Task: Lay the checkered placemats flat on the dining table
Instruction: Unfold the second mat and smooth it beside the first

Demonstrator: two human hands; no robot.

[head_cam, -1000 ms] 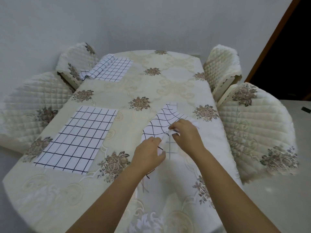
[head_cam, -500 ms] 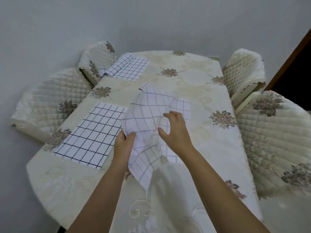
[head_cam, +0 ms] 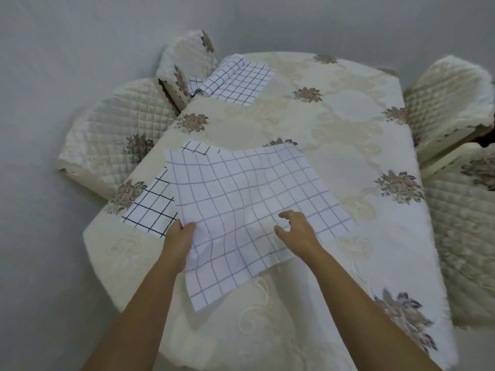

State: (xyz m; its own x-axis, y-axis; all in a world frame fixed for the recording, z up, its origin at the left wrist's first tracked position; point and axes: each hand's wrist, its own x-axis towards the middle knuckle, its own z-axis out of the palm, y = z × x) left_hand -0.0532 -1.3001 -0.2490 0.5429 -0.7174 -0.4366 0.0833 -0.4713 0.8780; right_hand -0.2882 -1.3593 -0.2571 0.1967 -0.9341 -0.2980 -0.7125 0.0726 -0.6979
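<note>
left hand (head_cam: 179, 236) pinches placemat (head_cam: 241, 204) edge | right hand (head_cam: 294, 231) open above | table (head_cam: 334, 124) far half bare

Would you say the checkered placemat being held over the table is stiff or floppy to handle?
Probably floppy: the held placemat ripples and its near corner droops below the left hand. It seems light, since one pinch carries it while the right hand is open.
</note>
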